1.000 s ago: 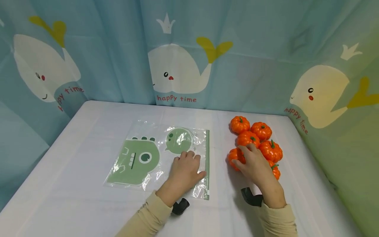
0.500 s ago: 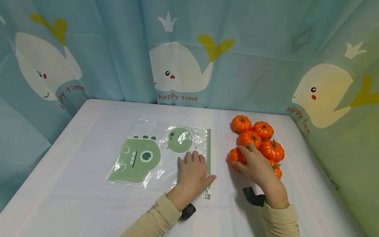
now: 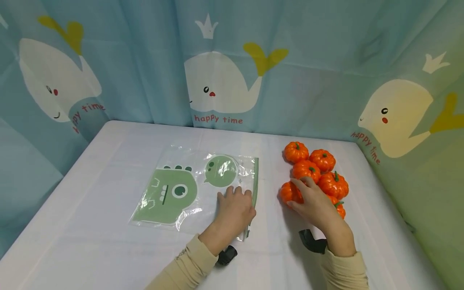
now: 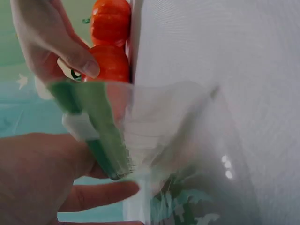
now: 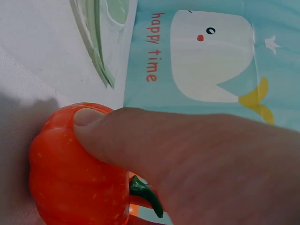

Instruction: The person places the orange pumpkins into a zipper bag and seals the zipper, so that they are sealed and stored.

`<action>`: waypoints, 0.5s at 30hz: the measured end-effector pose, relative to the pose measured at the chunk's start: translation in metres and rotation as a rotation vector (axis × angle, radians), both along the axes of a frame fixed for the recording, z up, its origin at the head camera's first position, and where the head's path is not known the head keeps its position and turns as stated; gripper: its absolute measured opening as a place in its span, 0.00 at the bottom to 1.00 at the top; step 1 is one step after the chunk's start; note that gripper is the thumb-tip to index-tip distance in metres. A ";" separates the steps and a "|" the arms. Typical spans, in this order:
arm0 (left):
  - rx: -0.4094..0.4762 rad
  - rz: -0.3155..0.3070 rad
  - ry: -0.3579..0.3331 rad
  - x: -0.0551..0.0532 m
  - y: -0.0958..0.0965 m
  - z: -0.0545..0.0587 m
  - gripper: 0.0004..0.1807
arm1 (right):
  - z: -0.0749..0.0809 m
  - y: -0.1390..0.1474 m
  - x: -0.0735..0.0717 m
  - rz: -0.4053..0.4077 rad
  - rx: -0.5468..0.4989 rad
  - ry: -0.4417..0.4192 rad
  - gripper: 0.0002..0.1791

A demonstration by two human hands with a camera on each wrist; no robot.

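A clear zip bag with green monster prints lies on the white table. My left hand pinches its green zip edge, which is raised and bent in the left wrist view; part of the thumb is hidden behind the bag there. On the right, my right hand grips a small orange toy pumpkin, the nearest on the left side of a cluster. In the right wrist view the thumb presses on this pumpkin's side, beside its green stem. The other fingers are mostly hidden.
Several more orange pumpkins sit close together around the right hand. A black curved piece shows at the right wrist, another at the left. Blue and green whale-print curtains border the white table.
The left hand has slid right to the bag's zip edge, and its thumb has drawn in, lifting and bending that edge. The right hand has stayed on the same pumpkin.
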State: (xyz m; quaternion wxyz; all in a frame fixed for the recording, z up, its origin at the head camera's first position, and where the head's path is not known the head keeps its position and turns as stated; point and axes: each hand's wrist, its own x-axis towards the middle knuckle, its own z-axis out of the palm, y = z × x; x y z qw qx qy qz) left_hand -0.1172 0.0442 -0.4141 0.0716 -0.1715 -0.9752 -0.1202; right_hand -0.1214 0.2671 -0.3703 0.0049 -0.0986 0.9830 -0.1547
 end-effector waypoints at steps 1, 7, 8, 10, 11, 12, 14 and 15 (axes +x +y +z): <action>0.001 -0.002 0.008 0.000 -0.001 0.000 0.10 | -0.001 0.000 0.000 0.002 -0.006 -0.001 0.33; 0.015 0.007 0.066 -0.002 -0.004 -0.002 0.08 | -0.003 -0.005 -0.003 0.008 -0.044 -0.011 0.30; 0.018 0.007 0.072 -0.002 -0.004 -0.002 0.08 | -0.003 -0.007 -0.003 0.005 -0.050 -0.016 0.29; 0.024 0.004 0.076 -0.003 -0.004 -0.002 0.07 | -0.004 -0.010 -0.003 0.007 -0.062 -0.014 0.28; 0.024 0.002 0.074 -0.003 -0.005 -0.002 0.07 | -0.004 -0.011 -0.004 0.014 -0.072 -0.003 0.28; 0.029 0.002 0.071 -0.003 -0.005 -0.002 0.07 | -0.005 -0.012 -0.004 0.021 -0.078 0.011 0.28; 0.040 0.004 0.069 -0.003 -0.005 -0.001 0.07 | -0.006 -0.015 -0.004 0.041 -0.099 0.050 0.27; 0.044 0.005 0.069 -0.003 -0.005 -0.001 0.07 | -0.006 -0.017 -0.004 0.052 -0.109 0.068 0.28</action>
